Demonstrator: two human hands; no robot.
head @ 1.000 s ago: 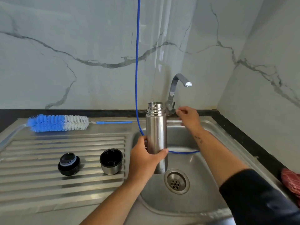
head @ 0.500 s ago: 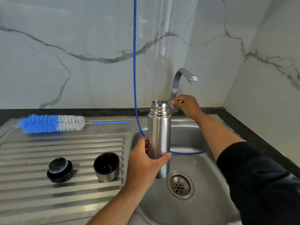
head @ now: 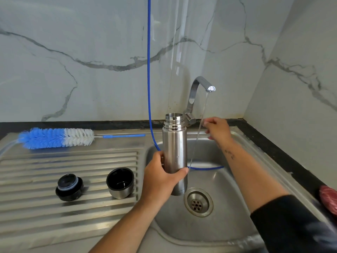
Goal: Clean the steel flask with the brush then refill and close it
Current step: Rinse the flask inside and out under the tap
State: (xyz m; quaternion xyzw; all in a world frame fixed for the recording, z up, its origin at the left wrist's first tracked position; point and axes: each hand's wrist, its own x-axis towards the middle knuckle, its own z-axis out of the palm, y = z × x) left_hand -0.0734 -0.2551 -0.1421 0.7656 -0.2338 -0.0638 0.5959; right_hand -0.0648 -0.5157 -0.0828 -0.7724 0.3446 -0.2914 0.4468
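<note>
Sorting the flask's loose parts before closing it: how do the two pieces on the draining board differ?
The stopper is all black with a pale ring round its neck; the cup lid has a steel outside and a black lining. The stopper is low and stepped; the cup lid is taller and hollow, its mouth facing up. The stopper lies further left, the cup lid nearer the sink basin. Both are round and stand apart on the ridged draining board.

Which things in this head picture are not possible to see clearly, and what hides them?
- Inside of the flask, head view: its mouth is seen from the side, so any water level is hidden.
- Tap handle, head view: partly behind the flask neck.
- Red object, head view: cut off by the right edge.
- Right hand: blurred, its fingers unclear.
- Left hand: its palm hides the flask's lower side.
</note>
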